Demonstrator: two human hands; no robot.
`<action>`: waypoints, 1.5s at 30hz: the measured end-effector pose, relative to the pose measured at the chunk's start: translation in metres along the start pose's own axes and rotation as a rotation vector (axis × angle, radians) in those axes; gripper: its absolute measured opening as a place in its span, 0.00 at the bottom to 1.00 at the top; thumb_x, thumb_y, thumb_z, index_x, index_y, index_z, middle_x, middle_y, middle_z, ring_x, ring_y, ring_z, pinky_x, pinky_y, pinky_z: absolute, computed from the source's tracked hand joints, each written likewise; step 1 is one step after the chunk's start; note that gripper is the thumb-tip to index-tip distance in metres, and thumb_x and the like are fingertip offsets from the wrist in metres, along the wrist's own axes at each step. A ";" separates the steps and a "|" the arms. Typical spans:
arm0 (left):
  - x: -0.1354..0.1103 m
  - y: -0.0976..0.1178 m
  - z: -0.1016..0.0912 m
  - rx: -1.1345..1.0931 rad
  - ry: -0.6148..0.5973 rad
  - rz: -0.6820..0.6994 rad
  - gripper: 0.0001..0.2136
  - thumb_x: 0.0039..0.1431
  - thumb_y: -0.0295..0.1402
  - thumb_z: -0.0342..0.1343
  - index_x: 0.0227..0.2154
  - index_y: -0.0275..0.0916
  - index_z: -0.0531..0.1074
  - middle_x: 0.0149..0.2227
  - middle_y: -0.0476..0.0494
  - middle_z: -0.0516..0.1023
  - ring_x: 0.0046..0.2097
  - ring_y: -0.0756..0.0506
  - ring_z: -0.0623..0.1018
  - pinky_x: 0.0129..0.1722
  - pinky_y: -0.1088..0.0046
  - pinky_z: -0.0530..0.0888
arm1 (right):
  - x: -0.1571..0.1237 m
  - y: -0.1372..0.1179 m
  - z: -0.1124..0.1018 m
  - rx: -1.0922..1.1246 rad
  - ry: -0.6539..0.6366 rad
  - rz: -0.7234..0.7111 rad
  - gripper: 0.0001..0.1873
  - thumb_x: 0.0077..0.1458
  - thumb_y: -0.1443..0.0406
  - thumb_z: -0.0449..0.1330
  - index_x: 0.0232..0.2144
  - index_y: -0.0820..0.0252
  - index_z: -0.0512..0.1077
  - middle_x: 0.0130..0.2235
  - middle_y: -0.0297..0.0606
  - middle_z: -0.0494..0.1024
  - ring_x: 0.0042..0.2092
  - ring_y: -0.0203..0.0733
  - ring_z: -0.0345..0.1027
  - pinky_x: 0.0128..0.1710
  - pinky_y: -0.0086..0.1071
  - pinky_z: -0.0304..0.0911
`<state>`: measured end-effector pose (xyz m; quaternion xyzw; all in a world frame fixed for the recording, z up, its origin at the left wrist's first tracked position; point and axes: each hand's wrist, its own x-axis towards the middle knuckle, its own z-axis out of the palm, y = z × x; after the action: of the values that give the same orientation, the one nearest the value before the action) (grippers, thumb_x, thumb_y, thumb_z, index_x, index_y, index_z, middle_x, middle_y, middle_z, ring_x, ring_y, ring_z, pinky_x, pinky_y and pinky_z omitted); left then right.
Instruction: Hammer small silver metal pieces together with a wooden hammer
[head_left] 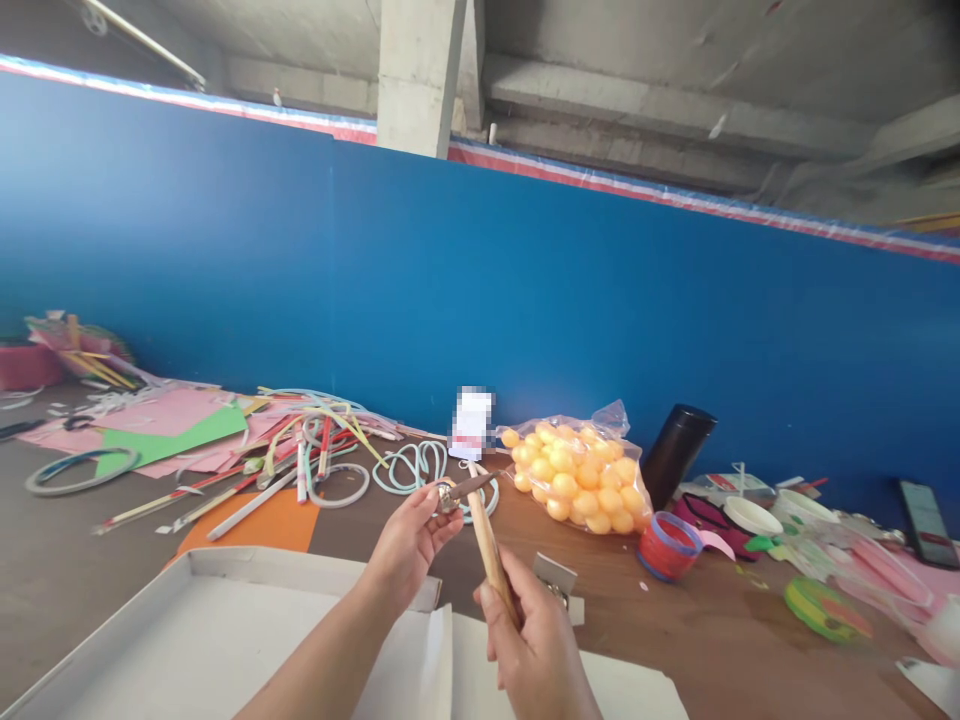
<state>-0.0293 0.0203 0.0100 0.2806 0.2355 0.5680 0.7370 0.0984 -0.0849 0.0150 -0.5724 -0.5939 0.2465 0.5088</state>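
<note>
At the far left of the tabletop (60, 585), a grey ring (45, 480) lies partly over a green sheet (180, 440), with pink paper around and beneath it. Next come thin tubes and strips in a loose tangle, some crossing an orange sheet (281, 520). In front of these stands a shallow white tray (225, 620). Above its right end, the left hand (412, 535) has its fingers pinched on a small shiny metal piece (448, 498). The hammer (488, 545) has its dark head at that piece, though whether they touch is hard to tell. The right hand (529, 635) has its fingers wrapped around the wooden handle. Just beyond that hand lies a small opened box (556, 572). Further right are a clear bag of orange balls (577, 480), a black cylinder (681, 450), a red roll (666, 550), a green-and-yellow roll (825, 610) and a phone (928, 520).
</note>
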 end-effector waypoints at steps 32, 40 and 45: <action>0.001 0.000 -0.001 -0.019 -0.034 0.010 0.14 0.54 0.30 0.55 0.44 0.34 0.69 0.31 0.42 0.75 0.32 0.49 0.76 0.31 0.75 0.73 | -0.001 0.001 0.001 -0.058 0.052 -0.017 0.27 0.54 0.51 0.50 0.50 0.62 0.67 0.30 0.41 0.76 0.19 0.34 0.63 0.14 0.24 0.60; 0.000 0.000 -0.001 0.002 -0.013 0.015 0.14 0.54 0.30 0.55 0.45 0.34 0.69 0.31 0.43 0.75 0.31 0.50 0.75 0.31 0.76 0.73 | 0.001 0.000 -0.001 -0.048 -0.009 0.052 0.24 0.55 0.54 0.51 0.49 0.61 0.66 0.24 0.33 0.71 0.19 0.34 0.63 0.15 0.24 0.60; 0.001 -0.001 -0.002 0.019 0.011 0.024 0.15 0.53 0.31 0.56 0.45 0.35 0.70 0.32 0.42 0.75 0.31 0.50 0.76 0.32 0.76 0.73 | 0.001 0.000 0.000 -0.013 -0.019 0.082 0.23 0.56 0.54 0.50 0.49 0.60 0.66 0.21 0.32 0.69 0.19 0.35 0.63 0.15 0.24 0.59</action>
<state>-0.0300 0.0215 0.0079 0.2872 0.2416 0.5760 0.7262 0.0988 -0.0840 0.0152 -0.5973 -0.5763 0.2684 0.4889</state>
